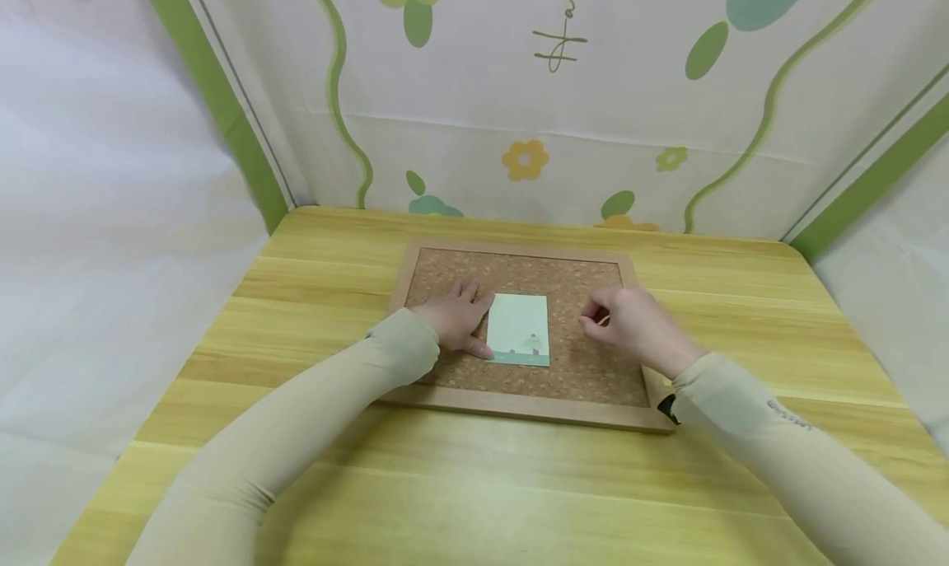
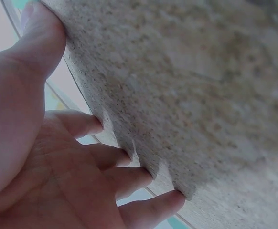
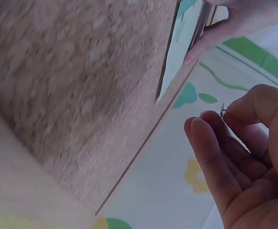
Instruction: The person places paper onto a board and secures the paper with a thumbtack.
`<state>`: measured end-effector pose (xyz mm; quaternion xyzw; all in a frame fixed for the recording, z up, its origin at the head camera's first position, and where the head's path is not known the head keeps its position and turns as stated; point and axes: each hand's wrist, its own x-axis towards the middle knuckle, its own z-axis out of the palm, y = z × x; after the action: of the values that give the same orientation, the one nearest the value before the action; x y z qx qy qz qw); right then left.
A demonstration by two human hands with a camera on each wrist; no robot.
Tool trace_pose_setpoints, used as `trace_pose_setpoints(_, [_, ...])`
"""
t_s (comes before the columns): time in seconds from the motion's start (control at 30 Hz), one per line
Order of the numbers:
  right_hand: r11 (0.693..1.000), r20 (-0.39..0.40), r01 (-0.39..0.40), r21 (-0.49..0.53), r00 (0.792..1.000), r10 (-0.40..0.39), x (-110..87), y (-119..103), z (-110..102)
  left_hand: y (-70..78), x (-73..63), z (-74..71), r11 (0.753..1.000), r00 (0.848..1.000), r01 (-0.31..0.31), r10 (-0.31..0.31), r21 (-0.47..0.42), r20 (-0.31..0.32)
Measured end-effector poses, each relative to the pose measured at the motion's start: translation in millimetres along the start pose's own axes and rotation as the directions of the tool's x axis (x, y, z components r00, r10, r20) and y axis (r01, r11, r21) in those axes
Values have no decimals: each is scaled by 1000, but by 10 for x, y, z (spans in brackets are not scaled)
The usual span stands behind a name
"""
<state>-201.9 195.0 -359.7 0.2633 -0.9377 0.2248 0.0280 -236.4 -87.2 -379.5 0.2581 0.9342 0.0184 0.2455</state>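
A pale green note card (image 1: 516,327) with a darker green lower band lies on the cork board (image 1: 460,261), roughly at its middle. My left hand (image 1: 454,317) rests on the board with fingers spread, its thumb and index finger at the card's left edge. In the left wrist view the fingertips (image 2: 144,175) touch the cork. My right hand (image 1: 633,323) is held over the board's right part, apart from the card. Between its fingers it pinches a small metal thumbtack (image 3: 223,110), seen in the right wrist view.
The board's light wooden frame (image 1: 519,404) lies flat on a wood-grain table (image 1: 474,484). A white cloth (image 1: 452,88) with flower prints hangs behind the table, with green-edged white cloth at both sides. A dark object (image 1: 669,408) shows at the right wrist.
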Motion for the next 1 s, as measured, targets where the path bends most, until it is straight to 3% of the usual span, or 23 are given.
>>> trace_pose_setpoints(0.2, [996,2,45,75,999,-46,9,-96,111,-3,10,4,1000,1000,-3,3,-5,0])
trace_pose_setpoints(0.73, [961,-13,78,265,997,-77,10,-294,272,-15,27,27,1000,1000,-4,4,-4,-6])
trace_pose_setpoints(0.87, [924,-18,56,379,998,-53,8,-341,273,-22,42,33,1000,1000,2,-2,8,-11])
trace_pose_setpoints(1.0, [861,-11,34,507,999,-33,20,-389,272,-24,53,33,1000,1000,9,-9,17,-12])
